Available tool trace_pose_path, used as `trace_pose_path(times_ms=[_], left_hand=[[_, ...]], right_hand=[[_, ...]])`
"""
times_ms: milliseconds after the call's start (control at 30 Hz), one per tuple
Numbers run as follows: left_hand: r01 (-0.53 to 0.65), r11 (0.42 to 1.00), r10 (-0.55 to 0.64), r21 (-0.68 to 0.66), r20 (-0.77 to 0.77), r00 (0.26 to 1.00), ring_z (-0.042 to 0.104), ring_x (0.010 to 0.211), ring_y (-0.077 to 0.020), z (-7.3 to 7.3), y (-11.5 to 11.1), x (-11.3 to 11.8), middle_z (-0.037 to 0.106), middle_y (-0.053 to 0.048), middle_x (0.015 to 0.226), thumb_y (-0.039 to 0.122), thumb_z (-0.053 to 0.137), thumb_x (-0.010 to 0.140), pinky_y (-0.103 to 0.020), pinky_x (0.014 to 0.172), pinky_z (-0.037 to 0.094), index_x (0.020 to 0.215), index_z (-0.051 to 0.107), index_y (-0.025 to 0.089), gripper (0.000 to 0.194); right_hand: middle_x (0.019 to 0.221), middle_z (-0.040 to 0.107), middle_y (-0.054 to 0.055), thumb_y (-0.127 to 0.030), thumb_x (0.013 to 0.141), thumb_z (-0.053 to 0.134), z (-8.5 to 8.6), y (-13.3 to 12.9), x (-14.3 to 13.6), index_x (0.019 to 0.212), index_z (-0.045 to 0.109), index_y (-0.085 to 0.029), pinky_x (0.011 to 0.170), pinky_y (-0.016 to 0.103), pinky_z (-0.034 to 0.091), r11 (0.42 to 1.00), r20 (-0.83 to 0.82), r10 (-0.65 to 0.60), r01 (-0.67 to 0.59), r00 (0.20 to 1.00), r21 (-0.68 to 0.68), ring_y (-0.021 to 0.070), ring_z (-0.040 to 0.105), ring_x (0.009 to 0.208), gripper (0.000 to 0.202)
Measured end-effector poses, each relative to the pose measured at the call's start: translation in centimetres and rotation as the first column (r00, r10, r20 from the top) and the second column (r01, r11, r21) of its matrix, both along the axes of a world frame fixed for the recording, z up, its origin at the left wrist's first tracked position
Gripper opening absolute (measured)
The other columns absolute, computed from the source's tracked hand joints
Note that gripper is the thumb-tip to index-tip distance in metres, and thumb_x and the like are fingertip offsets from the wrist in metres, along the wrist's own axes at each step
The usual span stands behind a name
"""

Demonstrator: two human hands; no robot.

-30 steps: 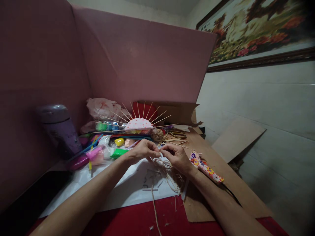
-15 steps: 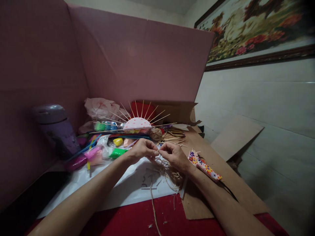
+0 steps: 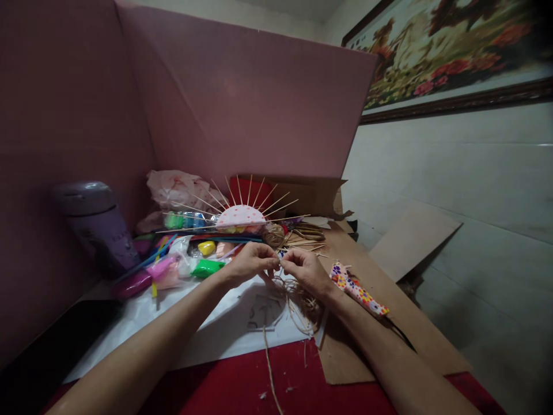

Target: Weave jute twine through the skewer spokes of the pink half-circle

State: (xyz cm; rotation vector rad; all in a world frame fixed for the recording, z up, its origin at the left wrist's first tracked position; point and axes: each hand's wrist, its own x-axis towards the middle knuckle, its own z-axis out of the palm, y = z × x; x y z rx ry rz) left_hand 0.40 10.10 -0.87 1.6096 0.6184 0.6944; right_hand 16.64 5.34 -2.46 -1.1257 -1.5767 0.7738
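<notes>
My left hand (image 3: pixel 257 259) and my right hand (image 3: pixel 305 270) meet above the table, fingertips pinched almost together. Both seem closed on a thin piece of twine, largely hidden by the fingers. Just below them lies a loose tangle of brown twine (image 3: pixel 305 305). One strand of twine (image 3: pixel 269 369) runs down over the red cloth toward me. Beyond the hands stands a white half-disc with pink dots (image 3: pixel 242 217), thin wooden sticks fanning out from it. To the right of my right wrist rests a flower-patterned glue gun (image 3: pixel 360 293) with a black cord.
White paper (image 3: pixel 207 340) and brown cardboard (image 3: pixel 393 317) lie over the red cloth (image 3: pixel 242 386). At left are a purple bottle (image 3: pixel 99 230) and bagged clay, including a green packet (image 3: pixel 207 268). Loose sticks and scissors (image 3: pixel 309 231) lie behind my hands. A pink panel (image 3: pixel 250 104) rises at the back.
My fingertips have shifted slightly, with a small gap now showing between the hands. The camera view has moved a little; the things on the table stay put.
</notes>
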Motion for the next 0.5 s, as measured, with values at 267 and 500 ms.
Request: trace_pose_path(times_ms=[267, 500], left_hand=[[-0.102, 0.99, 0.106, 0.098, -0.037, 0.994, 0.057, 0.044, -0.0107, -0.24, 0.03, 0.42, 0.06, -0.002, 0.052, 0.021, 0.064, 0.066, -0.024, 0.045, 0.05, 0.07, 0.065, 0.008, 0.013], [-0.087, 0.995, 0.088, 0.041, -0.016, 0.996, 0.058, 0.044, -0.012, 0.06, -0.26, 0.48, 0.06, -0.001, 0.051, 0.027, 0.069, 0.063, -0.025, 0.044, 0.051, 0.068, 0.064, 0.009, 0.02]], right_hand=[[0.051, 0.053, -0.002, -0.038, 0.071, 0.062, 0.24, 0.12, 0.15, 0.058, 0.059, -0.015, 0.047, 0.022, 0.032, 0.997, -0.096, 0.009, -0.017, 0.995, -0.079, 0.008, 0.043, 0.047, 0.027], [0.04, 0.04, -0.007, -0.042, 0.07, 0.064, 0.88, -0.58, 0.05, 0.057, 0.058, -0.016, 0.037, 0.021, 0.018, 0.972, -0.192, 0.046, -0.088, 0.98, -0.216, 0.0046, 0.025, 0.035, 0.03]])
